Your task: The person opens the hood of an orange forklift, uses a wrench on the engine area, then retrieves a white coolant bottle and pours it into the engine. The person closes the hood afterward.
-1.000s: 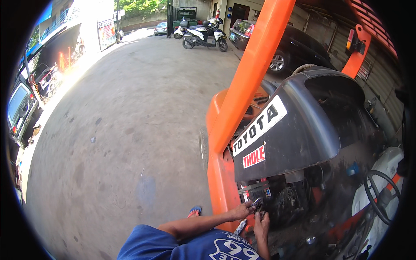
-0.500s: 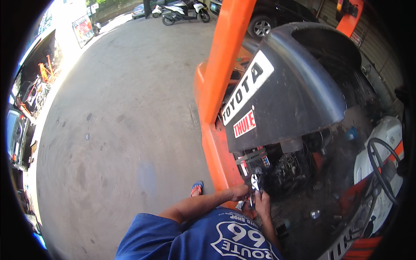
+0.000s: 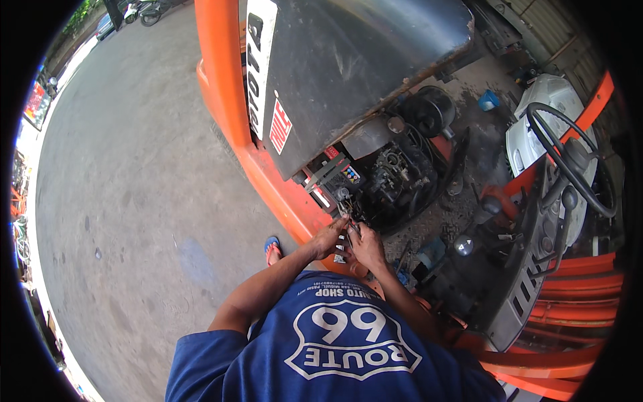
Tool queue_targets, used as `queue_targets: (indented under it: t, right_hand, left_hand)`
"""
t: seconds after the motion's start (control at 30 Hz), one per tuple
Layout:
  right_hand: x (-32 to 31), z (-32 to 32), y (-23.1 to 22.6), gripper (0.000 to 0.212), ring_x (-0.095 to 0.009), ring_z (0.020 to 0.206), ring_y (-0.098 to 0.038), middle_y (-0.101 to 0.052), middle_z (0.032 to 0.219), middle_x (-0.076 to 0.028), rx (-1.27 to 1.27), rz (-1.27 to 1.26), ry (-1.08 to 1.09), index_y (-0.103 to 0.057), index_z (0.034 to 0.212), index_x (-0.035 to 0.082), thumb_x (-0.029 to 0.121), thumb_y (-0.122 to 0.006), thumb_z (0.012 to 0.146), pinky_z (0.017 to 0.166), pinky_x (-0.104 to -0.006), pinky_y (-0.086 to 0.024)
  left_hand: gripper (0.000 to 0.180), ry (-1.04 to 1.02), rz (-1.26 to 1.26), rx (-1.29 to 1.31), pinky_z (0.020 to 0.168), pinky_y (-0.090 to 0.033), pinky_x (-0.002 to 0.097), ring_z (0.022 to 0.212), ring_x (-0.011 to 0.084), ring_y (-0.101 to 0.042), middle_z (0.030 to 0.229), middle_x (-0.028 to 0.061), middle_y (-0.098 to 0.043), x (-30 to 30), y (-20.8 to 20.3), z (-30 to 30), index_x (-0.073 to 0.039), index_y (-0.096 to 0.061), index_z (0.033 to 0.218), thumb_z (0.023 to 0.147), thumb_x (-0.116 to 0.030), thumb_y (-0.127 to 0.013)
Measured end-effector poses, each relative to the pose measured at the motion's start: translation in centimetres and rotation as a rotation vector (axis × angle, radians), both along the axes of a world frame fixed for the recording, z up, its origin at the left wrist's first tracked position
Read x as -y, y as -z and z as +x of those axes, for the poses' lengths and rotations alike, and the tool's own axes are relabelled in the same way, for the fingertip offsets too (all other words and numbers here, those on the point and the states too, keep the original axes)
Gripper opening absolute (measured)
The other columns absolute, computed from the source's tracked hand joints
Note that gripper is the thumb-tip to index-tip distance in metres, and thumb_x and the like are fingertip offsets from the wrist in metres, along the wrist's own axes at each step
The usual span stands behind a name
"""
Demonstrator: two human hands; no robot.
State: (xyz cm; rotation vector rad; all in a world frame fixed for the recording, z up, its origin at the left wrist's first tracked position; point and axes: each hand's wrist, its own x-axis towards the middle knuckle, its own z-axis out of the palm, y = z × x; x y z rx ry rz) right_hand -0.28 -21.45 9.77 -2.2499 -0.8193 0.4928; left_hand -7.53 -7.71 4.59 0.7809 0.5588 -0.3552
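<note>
My right hand (image 3: 368,248) is closed around the handles of a pair of pliers (image 3: 353,228), whose jaws point at the near end of a battery (image 3: 349,175). Close beside it, my left hand (image 3: 329,239) has its thumb and fingers bent together; what they hold, if anything, is hidden. Both hands meet just in front of the battery terminal. A grey metal bracket (image 3: 327,176) lies across the battery. To the right of the battery sits a dark, greasy engine (image 3: 395,171) with hoses around it.
A raised dark hood (image 3: 362,60) hangs over the engine bay. Orange bodywork (image 3: 268,181) borders it at left. At right are a steering wheel (image 3: 569,157), a lever knob (image 3: 463,245) and orange bars. Grey concrete floor (image 3: 134,167) spreads out to the left.
My view has swung right and downward over the engine bay. Both hands have reached closer to the battery, the pliers with them; the pliers' shiny jaws now show less plainly.
</note>
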Motion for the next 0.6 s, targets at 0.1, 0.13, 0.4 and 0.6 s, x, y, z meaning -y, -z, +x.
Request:
queue_targets:
  t: [0.1,0.13,0.4,0.6]
  right_hand:
    - [-0.4,0.0,0.7,0.030,-0.048,0.083,-0.066,-0.067,0.083,-0.028,0.045,0.030,-0.001,-0.062,0.095,-0.003,0.027,-0.059,0.098,0.068,-0.0521,-0.050]
    - [-0.5,0.0,0.9,0.030,-0.049,0.082,-0.066,-0.067,0.083,-0.028,0.057,0.026,-0.007,-0.062,0.095,-0.003,0.026,-0.059,0.098,0.068,-0.0522,-0.050]
    - [-1.0,0.8,1.4,0.029,-0.049,0.086,-0.066,-0.067,0.087,-0.030,0.019,-0.025,-0.019,-0.062,0.102,-0.004,0.025,-0.059,0.098,0.074,-0.0542,-0.052]
    - [-1.5,0.9,0.1,0.030,-0.050,0.085,-0.067,-0.067,0.086,-0.031,0.052,-0.061,-0.047,-0.062,0.097,-0.005,0.024,-0.058,0.097,0.073,-0.0533,-0.053]
  left_hand:
    - [0.060,-0.024,0.002,0.002,0.079,-0.062,0.0503,0.103,0.0317,-0.062,0.129,0.0149,-0.051,-0.2,0.8,0.2,-0.013,-0.045,0.141,0.104,-0.060,-0.039]
    - [0.061,-0.013,0.014,0.017,0.084,-0.060,0.0527,0.109,0.0329,-0.060,0.132,0.0153,-0.051,-0.3,0.9,0.3,-0.012,-0.044,0.142,0.105,-0.060,-0.039]
    - [0.063,0.014,0.105,0.028,0.090,-0.058,0.0540,0.119,0.0341,-0.059,0.135,0.0145,-0.053,-0.7,1.1,1.1,-0.009,-0.046,0.142,0.104,-0.060,-0.039]
    - [0.063,-0.001,0.077,-0.013,0.089,-0.059,0.0524,0.116,0.0335,-0.060,0.134,0.0143,-0.054,-0.5,0.1,1.0,-0.007,-0.049,0.138,0.104,-0.061,-0.039]
